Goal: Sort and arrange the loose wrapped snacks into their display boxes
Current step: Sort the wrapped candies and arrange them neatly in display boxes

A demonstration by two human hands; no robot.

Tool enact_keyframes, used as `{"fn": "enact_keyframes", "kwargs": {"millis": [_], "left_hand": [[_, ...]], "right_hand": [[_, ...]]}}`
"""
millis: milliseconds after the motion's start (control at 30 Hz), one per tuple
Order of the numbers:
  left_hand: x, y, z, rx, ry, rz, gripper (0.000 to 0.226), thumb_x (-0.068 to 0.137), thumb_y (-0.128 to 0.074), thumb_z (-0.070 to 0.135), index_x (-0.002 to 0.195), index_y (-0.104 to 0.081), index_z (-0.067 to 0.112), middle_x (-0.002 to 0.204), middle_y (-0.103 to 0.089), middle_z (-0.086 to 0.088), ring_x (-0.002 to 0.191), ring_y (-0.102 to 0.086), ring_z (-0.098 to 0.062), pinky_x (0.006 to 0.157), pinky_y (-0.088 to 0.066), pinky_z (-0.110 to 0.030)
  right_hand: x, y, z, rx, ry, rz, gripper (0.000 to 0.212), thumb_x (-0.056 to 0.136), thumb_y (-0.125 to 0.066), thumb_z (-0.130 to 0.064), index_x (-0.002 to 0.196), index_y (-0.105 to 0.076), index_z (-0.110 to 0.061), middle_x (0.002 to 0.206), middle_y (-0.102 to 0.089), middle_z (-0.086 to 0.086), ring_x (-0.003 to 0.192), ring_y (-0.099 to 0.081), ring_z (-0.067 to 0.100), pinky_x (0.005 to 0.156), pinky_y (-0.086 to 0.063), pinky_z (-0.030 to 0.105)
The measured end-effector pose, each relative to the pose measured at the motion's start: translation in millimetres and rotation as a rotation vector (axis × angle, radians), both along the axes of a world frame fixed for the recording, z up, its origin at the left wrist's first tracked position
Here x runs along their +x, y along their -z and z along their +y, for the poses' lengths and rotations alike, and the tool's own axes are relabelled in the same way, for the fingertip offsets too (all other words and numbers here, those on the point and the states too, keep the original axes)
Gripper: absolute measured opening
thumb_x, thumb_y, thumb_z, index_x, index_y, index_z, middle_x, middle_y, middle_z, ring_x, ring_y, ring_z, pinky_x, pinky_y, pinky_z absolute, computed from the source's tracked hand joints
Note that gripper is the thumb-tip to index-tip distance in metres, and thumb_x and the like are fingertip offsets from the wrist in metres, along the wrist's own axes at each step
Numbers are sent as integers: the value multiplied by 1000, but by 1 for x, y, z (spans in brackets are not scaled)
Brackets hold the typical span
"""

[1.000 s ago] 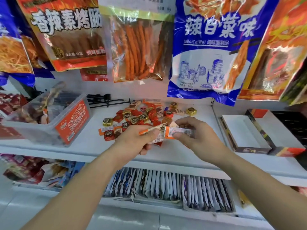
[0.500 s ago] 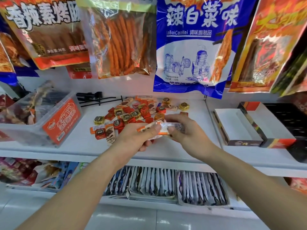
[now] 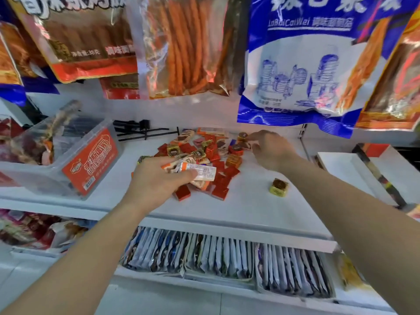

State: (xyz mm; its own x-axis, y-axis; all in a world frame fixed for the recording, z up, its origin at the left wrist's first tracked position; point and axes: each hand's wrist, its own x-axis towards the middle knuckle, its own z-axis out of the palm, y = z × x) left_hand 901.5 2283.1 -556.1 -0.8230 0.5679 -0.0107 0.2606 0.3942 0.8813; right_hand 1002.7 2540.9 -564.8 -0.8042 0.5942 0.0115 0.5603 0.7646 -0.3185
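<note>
Head-worn camera looks forward and down, close over the white shelf (image 3: 250, 208).

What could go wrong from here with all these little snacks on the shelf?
The left hand grips several orange-and-white packets at once, so one might slip out. The lone gold-wrapped cube lies apart from the pile, close to the right forearm, and a sweep could push it off the shelf. The right hand, reaching at the pile's far side, may scatter pieces.
</note>
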Motion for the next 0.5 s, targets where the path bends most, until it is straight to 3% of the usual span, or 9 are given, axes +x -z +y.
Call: {"fn": "enact_keyframes", "kwargs": {"millis": [67,133,267,333,400,500], "left_hand": [[-16,5,-12,16,-57,30,16,74,-84,37,85,-76,29,75,-74,12,64,-67,-4,58,-49,-24],[-32,10,-22,29,-97,73,19,74,-83,38,87,-74,28,76,-73,12,63,-64,-3,59,-47,-25],[-52,20,-37,20,-127,146,18,77,-82,36,86,-72,25,78,-70,11,62,-60,5,51,-41,-11],[-58,26,-43,26,-149,131,21,76,-81,40,87,-73,24,77,-72,11,67,-64,-1,58,-44,-19],[-64,31,-48,10,-154,117,26,76,-80,44,90,-75,22,79,-73,9,71,-66,-9,60,-45,-26],[-66,36,-48,-56,-131,152,25,77,-78,47,91,-74,26,81,-72,12,67,-63,-1,57,-40,-21]], "right_hand": [[-20,17,10,76,11,-120,38,100,-42,-23,137,-50,-25,135,-58,6,118,-56,29,100,-47,43],[-31,30,17,157,49,-100,34,100,-44,-27,134,-49,-25,127,-62,5,114,-58,29,100,-45,44],[-31,35,23,164,97,-94,33,99,-50,-32,131,-50,-25,120,-59,4,114,-54,28,101,-36,48],[-28,30,25,178,102,-125,34,98,-50,-28,132,-53,-25,116,-55,4,113,-52,28,101,-35,48],[-27,25,22,171,128,-38,28,98,-50,-22,125,-57,-24,101,-51,0,105,-54,27,99,-36,47],[-45,19,5,114,139,130,17,99,-46,-35,100,-59,-24,85,-55,0,89,-55,27,90,-40,45]]}}
